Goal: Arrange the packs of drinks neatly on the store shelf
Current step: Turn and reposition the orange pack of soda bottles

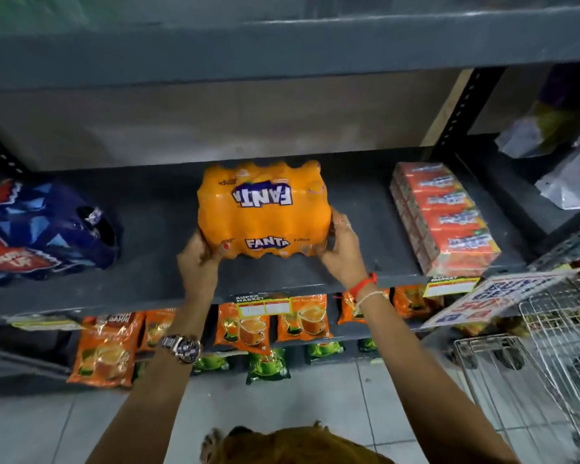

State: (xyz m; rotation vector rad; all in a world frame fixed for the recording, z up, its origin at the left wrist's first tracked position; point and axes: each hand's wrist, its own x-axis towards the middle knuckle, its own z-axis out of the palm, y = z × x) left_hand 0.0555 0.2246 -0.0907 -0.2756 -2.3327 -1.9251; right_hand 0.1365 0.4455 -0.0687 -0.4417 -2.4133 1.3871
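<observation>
An orange Fanta pack point(262, 209) wrapped in plastic rests in the middle of the dark grey shelf point(168, 279). My left hand point(200, 259) grips its near left corner, thumb on the front face. My right hand point(342, 246) holds its near right corner. A blue and red drinks pack point(44, 229) lies on the shelf at the left. A red-orange pack of juice cartons point(444, 216) sits at the right, angled toward the shelf's front edge.
Another shelf board point(282, 45) runs close overhead. Below the shelf hang orange tea pouches point(245, 326) and green pouches point(268, 365). A wire shopping trolley point(556, 346) stands at the right on the tiled floor. Bagged goods point(570, 169) fill the neighbouring rack.
</observation>
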